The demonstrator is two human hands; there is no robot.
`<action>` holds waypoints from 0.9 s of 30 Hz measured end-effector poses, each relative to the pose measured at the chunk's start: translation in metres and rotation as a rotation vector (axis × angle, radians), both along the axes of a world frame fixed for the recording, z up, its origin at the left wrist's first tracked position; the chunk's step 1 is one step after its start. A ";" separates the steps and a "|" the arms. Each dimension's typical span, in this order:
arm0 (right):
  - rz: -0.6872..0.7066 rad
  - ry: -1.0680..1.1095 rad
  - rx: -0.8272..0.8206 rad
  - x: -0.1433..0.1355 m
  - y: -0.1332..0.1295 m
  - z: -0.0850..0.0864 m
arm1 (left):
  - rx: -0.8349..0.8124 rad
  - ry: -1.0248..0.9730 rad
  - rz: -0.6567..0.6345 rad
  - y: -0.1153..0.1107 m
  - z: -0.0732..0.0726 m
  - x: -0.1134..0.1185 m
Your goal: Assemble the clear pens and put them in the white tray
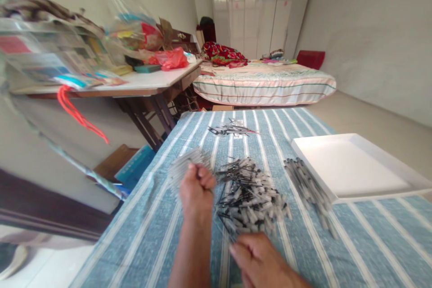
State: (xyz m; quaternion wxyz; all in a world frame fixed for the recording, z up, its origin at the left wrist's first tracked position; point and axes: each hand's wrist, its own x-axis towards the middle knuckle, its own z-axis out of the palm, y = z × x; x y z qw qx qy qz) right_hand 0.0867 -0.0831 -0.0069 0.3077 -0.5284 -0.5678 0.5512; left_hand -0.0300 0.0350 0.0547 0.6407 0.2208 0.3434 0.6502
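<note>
My left hand [198,184] is closed, thumb against curled fingers, over the near edge of a bundle of clear pen barrels [184,166]. What it grips, if anything, is hidden. Low in the view, my right hand [258,254] pinches what looks like a thin dark pen refill [227,229] at its fingertips; blur hides its ends. Between and beyond the hands spreads a heap of black-tipped, whitish pen parts [254,193], with dark thin sticks along its left side. To the right, a row of pens with dark ends [307,189] lies side by side.
A shallow white box [357,166] stands on the right of the striped cloth [162,216]. Farther back lies a small group of dark sticks [232,129]. A cluttered desk [141,85] is at left, with a red cord [79,114] hanging down. A bed [266,85] stands behind.
</note>
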 end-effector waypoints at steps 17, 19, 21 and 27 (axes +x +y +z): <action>-0.160 -0.100 0.265 0.070 0.072 0.016 | -0.086 0.478 -1.005 -0.023 -0.039 0.016; -0.115 -0.040 0.196 0.071 0.072 0.011 | -0.086 0.516 -1.040 -0.024 -0.042 0.017; -0.072 0.012 0.152 0.073 0.071 0.007 | -0.069 0.535 -1.037 -0.024 -0.044 0.017; 0.013 0.184 0.083 0.079 0.070 0.002 | -0.114 0.537 -1.023 -0.024 -0.046 0.016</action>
